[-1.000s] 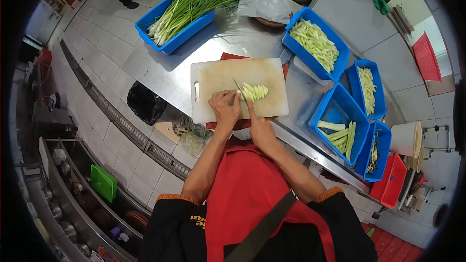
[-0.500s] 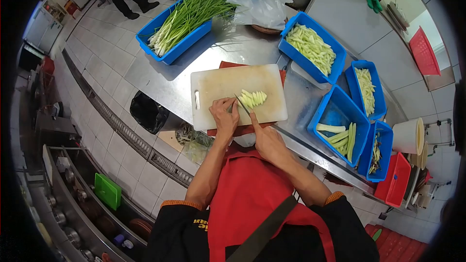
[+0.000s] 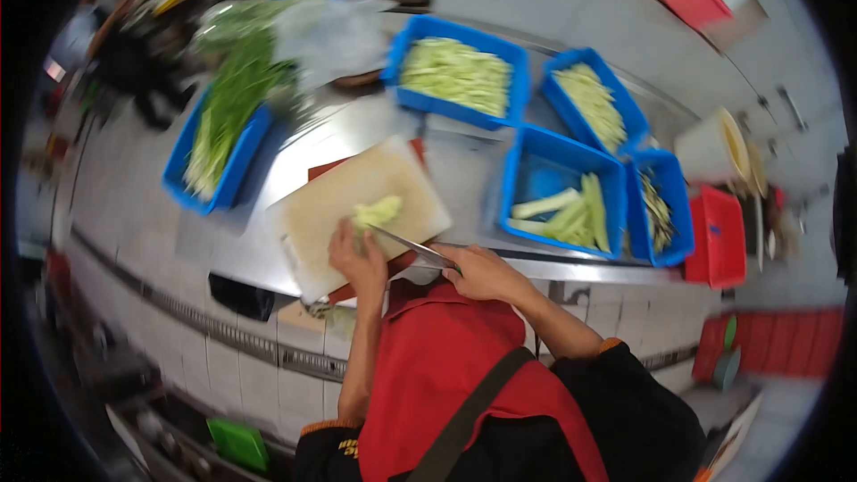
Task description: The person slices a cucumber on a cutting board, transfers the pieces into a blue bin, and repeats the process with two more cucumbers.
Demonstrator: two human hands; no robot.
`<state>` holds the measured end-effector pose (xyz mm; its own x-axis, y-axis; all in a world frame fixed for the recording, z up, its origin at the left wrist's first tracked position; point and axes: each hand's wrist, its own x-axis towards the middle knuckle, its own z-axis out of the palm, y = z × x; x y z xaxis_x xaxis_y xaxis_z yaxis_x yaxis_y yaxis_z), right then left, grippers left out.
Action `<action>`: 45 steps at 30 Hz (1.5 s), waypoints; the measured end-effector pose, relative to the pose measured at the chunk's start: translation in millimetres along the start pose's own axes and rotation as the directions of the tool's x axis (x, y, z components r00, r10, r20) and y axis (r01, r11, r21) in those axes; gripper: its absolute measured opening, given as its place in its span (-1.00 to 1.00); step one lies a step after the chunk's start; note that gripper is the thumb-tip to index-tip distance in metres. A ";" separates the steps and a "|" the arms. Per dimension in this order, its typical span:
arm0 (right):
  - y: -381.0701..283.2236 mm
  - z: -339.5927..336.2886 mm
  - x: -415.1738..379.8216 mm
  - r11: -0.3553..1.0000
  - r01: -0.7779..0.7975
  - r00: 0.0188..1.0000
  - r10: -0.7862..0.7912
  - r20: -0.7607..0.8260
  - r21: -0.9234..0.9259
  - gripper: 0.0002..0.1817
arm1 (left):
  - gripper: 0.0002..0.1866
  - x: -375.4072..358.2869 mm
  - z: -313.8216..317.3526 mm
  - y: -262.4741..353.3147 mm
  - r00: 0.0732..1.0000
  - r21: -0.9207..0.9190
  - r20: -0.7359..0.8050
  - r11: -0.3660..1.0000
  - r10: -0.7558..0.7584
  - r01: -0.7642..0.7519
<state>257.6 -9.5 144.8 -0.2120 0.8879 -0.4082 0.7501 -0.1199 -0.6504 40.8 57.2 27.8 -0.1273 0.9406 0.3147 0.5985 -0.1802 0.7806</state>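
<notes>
A cream cutting board lies at an angle on a red cloth. Pale green cut pieces are bunched near its middle, blurred. My left hand is at the board's near side, its fingertips by the pieces; whether it grips any of them is too blurred to tell. My right hand is closed around the handle of a knife, whose blade reaches left over the board to the pieces.
Blue bins hold cut pieces, more pieces, long peeled stalks and dark scraps. Green onions fill a bin at left. A red bin is at right. Another person's dark-clothed legs show at upper left.
The view has turned, so the board appears tilted and farther left. The knife now points left, its blade lying more level, and my right hand is farther from my left hand.
</notes>
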 end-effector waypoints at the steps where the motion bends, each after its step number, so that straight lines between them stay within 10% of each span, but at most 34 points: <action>1: 13.2 -11.8 -14.0 0.998 -0.053 0.998 0.054 -0.038 0.018 -0.43 | -0.45 -3.1 9.9 9.6 0.999 0.114 -0.012 0.993 0.033 -0.032; 7: 80.6 -124.5 -62.6 0.996 -0.003 0.886 0.043 -0.462 0.087 -0.59 | -0.07 26.0 44.3 49.0 0.984 0.384 0.176 0.922 -0.021 -0.049; 11: 133.4 -151.1 -60.4 0.971 -0.182 0.860 0.234 -0.452 0.157 -0.57 | -0.13 58.2 54.3 30.1 0.949 0.240 0.267 0.941 0.170 -0.236; 17: 225.1 -116.1 -13.2 0.993 -0.036 0.936 -0.007 -0.352 -0.116 -0.58 | -0.29 92.9 50.7 1.3 0.900 0.153 0.283 0.911 0.332 -0.384; 27: 220.0 -134.6 -12.3 0.996 -0.055 0.940 0.026 -0.340 -0.076 -0.62 | -0.32 59.7 -13.9 29.1 0.992 0.064 0.028 0.990 0.124 -0.126; 30: 195.6 -160.0 -29.2 0.997 -0.017 0.906 -0.018 -0.422 -0.079 -0.63 | -0.38 33.3 -22.8 29.9 0.975 -0.150 -0.137 0.977 -0.175 0.154; 33: 145.0 -177.0 -40.4 0.995 -0.021 0.863 0.066 -0.502 0.095 -0.68 | -0.43 8.1 -25.9 48.3 0.932 -0.418 0.036 0.842 -0.360 0.341; 37: 61.2 -122.0 -16.2 0.862 0.190 0.725 0.199 -0.659 0.469 -0.70 | -0.44 2.6 -34.3 116.9 0.878 -0.404 0.419 0.818 -0.231 0.408; 39: 6.3 -95.3 0.5 0.662 0.110 0.907 0.238 -0.347 0.741 -0.72 | -0.48 1.2 -35.8 148.4 0.794 -0.668 0.597 0.478 -0.114 0.570; 41: -19.3 -53.3 25.1 0.405 0.151 0.951 0.191 -0.244 0.902 -0.69 | -0.51 5.3 -44.8 134.0 0.736 -0.544 0.650 0.562 -0.189 0.624; 44: -16.4 -28.0 45.0 0.418 -0.006 0.978 0.194 -0.082 0.908 -0.63 | -0.63 21.9 -65.7 101.2 0.781 -0.479 0.545 0.651 -0.306 0.589; 45: -8.2 -28.0 41.0 0.641 0.008 0.982 0.142 -0.128 0.767 -0.60 | -0.65 30.0 -79.3 74.8 0.750 -0.326 0.577 0.751 -0.323 0.574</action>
<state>260.2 40.3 151.3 -0.0211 0.9114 -0.4109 -0.0015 -0.4110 -0.9116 19.1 49.2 138.5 0.1681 0.9296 -0.3279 0.1189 0.3111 0.9429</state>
